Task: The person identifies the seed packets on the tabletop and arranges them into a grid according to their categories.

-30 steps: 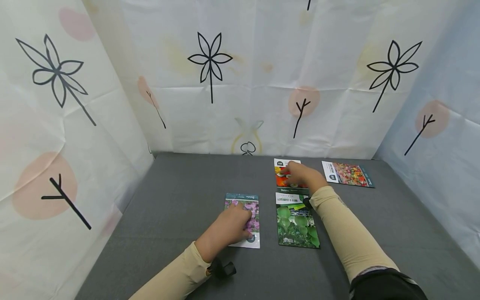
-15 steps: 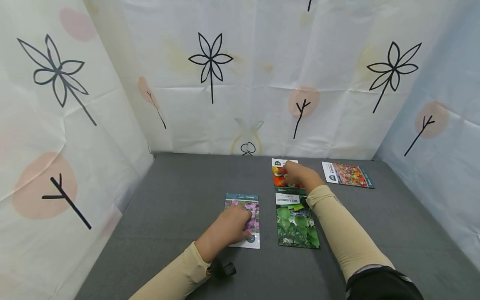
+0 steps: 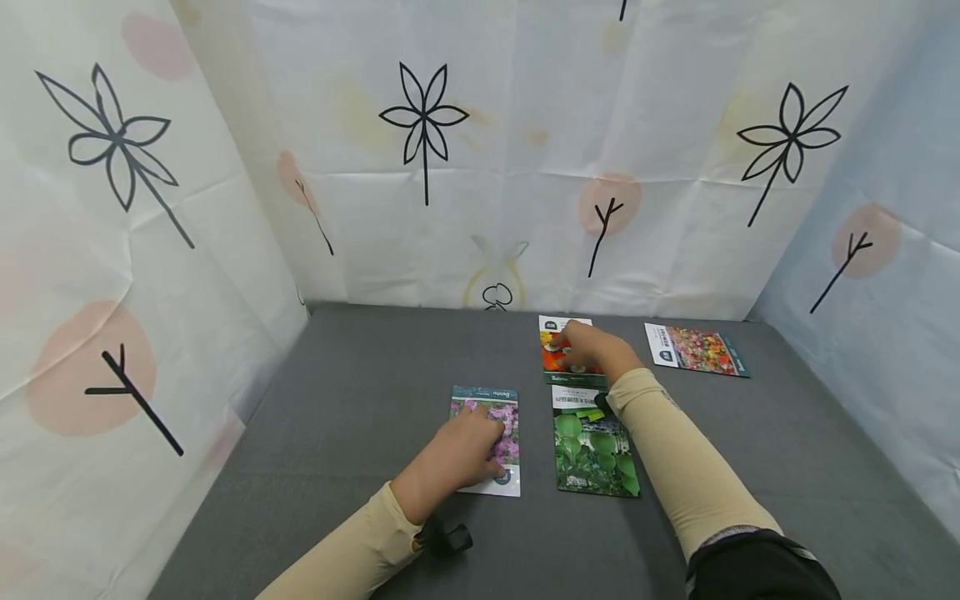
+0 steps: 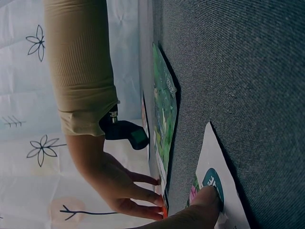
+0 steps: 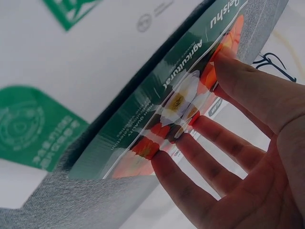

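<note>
My left hand (image 3: 459,452) rests on a seed packet with pink-purple flowers (image 3: 510,425), its thumb (image 4: 205,202) pressing the white end in the left wrist view. Farther back, my right hand (image 3: 596,348) touches a seed packet with orange-red flowers (image 3: 552,358) with its fingertips. The right wrist view has those fingers spread over the printed flowers (image 5: 178,100), thumb near one side. Just in front of that packet lies a green leaf seed packet (image 3: 596,458), their edges close together. Both packets under my hands are partly covered.
Another seed packet with mixed red and yellow flowers (image 3: 701,348) lies sideways at the back right. Grey cloth (image 3: 360,383) covers the table. White patterned curtains (image 3: 510,150) stand along the back and both sides. Each wrist wears a small black camera (image 3: 450,540).
My right hand has slid the orange-red flower packet slightly left along the table, behind the green leaf packet. My left hand and its packet have stayed in place.
</note>
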`<state>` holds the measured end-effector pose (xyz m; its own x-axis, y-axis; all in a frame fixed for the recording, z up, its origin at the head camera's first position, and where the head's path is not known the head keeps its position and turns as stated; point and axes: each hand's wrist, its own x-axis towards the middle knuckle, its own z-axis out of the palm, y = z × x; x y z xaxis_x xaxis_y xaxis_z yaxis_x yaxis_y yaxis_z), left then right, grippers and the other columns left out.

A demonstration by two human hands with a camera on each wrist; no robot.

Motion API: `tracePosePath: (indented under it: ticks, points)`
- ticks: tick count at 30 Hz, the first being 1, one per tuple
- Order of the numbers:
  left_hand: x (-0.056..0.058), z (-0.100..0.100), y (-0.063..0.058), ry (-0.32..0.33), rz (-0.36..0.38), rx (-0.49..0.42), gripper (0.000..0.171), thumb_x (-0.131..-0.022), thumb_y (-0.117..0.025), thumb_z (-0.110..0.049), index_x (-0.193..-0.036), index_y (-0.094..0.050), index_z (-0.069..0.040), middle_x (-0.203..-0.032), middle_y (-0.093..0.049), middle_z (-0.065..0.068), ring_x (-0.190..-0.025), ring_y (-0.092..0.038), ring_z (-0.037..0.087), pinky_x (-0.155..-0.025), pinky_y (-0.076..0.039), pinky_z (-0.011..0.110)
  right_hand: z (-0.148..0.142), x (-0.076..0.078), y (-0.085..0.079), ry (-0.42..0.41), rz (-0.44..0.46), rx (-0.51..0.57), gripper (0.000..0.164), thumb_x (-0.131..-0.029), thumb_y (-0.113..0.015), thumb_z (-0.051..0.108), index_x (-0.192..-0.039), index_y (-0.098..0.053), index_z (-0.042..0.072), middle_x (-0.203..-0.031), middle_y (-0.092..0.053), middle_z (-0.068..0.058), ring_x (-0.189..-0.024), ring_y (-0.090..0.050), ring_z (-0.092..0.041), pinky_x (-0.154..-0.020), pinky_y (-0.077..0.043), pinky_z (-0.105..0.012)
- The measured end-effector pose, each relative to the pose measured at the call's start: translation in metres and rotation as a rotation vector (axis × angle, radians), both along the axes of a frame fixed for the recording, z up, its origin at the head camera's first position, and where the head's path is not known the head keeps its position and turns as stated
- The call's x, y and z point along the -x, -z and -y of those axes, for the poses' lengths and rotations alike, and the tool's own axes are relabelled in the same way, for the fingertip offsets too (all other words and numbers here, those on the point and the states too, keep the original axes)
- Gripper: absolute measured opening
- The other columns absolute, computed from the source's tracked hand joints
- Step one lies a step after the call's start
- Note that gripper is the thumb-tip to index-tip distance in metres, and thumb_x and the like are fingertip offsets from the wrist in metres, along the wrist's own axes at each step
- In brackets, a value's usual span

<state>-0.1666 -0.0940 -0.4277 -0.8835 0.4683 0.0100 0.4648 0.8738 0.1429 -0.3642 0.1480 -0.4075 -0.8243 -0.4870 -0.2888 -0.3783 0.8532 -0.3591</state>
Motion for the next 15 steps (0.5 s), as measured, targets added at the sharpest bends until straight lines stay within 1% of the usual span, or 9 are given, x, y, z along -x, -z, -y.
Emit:
tracePosePath:
  ticks: [5, 11, 15]
  points:
    - [0.0004, 0.0004, 0.0004, 0.006, -0.007, 0.002, 0.04, -0.08, -0.094, -0.04, -0.103, -0.076, -0.012, -0.103, -0.071, 0.009, -0.093, -0.067, 0.025, -0.075, -0.057, 0.039, 0.0035, 0.0016, 0.0004, -0.008, -0.005, -0.023, 0.047, -0.098, -0.074, 0.006, -0.142, -0.063, -0.004, -0.144, -0.063, -0.026, -0.086, -0.06, -0.019, -0.076, -0.05, -0.03]
    - [0.0001, 0.0008, 0.0013, 0.016, -0.023, 0.003, 0.04, -0.08, -0.094, -0.04, -0.1, -0.075, -0.012, -0.102, -0.071, 0.008, -0.092, -0.068, 0.025, -0.074, -0.057, 0.039, 0.007, 0.0024, 0.0017, -0.003, 0.003, -0.013, 0.045, -0.098, -0.074, 0.006, -0.141, -0.065, -0.003, -0.14, -0.067, -0.024, -0.078, -0.06, -0.016, -0.072, -0.05, -0.028]
    - [0.0012, 0.0006, 0.0022, 0.012, -0.024, 0.002, 0.04, -0.079, -0.095, -0.04, -0.1, -0.075, -0.012, -0.102, -0.072, 0.008, -0.092, -0.067, 0.025, -0.073, -0.056, 0.039, 0.0095, 0.0034, 0.0022, -0.01, -0.014, -0.015, 0.045, -0.097, -0.075, 0.008, -0.14, -0.066, -0.003, -0.139, -0.068, -0.023, -0.085, -0.063, -0.018, -0.077, -0.053, -0.03]
